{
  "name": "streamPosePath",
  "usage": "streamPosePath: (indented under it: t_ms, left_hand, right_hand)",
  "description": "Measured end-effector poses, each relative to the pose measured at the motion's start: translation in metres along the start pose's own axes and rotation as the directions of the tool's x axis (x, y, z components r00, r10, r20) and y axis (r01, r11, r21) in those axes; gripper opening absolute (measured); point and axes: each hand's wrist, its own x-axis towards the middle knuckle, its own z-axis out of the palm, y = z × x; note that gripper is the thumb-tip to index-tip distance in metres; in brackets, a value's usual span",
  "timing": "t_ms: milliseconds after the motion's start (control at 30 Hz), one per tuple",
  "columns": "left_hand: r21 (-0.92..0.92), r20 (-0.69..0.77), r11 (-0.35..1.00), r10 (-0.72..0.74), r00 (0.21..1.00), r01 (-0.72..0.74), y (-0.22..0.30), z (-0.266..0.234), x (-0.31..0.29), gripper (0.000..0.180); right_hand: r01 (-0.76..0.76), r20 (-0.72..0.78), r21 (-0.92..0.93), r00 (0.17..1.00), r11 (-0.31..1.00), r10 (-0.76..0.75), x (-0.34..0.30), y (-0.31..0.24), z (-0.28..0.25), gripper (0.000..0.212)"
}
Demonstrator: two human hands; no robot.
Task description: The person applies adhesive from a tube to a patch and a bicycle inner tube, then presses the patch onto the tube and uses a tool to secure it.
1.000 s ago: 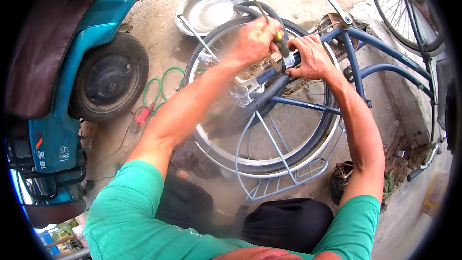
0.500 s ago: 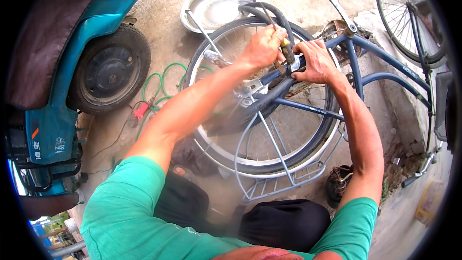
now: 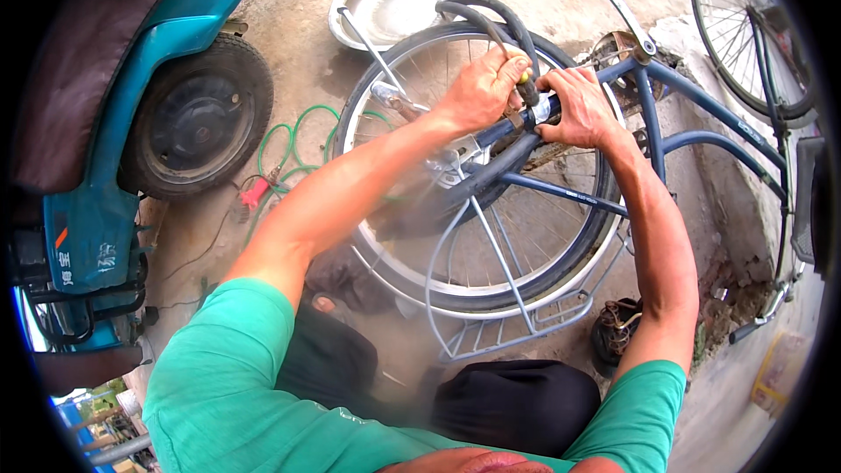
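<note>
A blue bicycle [image 3: 701,102] lies before me, its rear wheel [image 3: 491,305] under my arms. My left hand [image 3: 486,92] is closed around a slim tool [image 3: 526,77] with a yellow part; its kind is mostly hidden by the fingers. The tool's lower end is at a pale, shiny spot [image 3: 540,110] on a black inner tube [image 3: 519,26], which loops out above the wheel. My right hand [image 3: 580,109] grips the tube beside that spot, fingers and thumb wrapped around it against a dark blue bar. Both hands are close together.
A metal basin [image 3: 340,26] stands beyond the wheel. At left is a teal vehicle [image 3: 180,26] with a black wheel [image 3: 197,140]. A green hose [image 3: 289,131] with a red fitting [image 3: 255,193] lies on the ground. The bicycle's rear rack [image 3: 491,342] is near my knees.
My left hand has shifted slightly right and down with the tool, closer to my right hand. The right hand keeps its grip on the tube.
</note>
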Motion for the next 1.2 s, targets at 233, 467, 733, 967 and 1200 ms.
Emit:
streamPosePath:
  t_ms: [233,467,733,967,1200]
  left_hand:
    - [-0.037,-0.002,0.992,0.12,0.993,-0.12,0.015,-0.003,-0.009,0.033]
    - [0.192,0.041,0.88,0.435,0.9,-0.434,0.035,0.007,-0.02,0.024]
    - [0.258,0.125,0.801,0.527,0.84,-0.541,0.042,0.008,-0.017,0.021]
    - [0.135,0.046,0.88,0.454,0.89,-0.456,0.047,0.01,-0.013,0.023]
    - [0.322,0.177,0.792,0.488,0.855,-0.519,0.053,0.018,-0.001,0.024]
  right_hand:
    - [0.005,0.004,-0.032,1.0,0.999,-0.005,0.001,0.002,0.001,0.061]
    - [0.026,0.014,-0.076,1.0,0.997,-0.025,-0.001,0.008,0.003,0.068]
    - [0.025,-0.024,-0.034,0.999,0.999,-0.026,0.0,0.006,0.006,0.07]
    - [-0.046,-0.09,-0.087,0.995,0.995,0.038,-0.005,0.005,0.01,0.074]
    - [-0.111,0.028,-0.095,0.993,0.989,0.114,0.0,0.002,0.009,0.075]
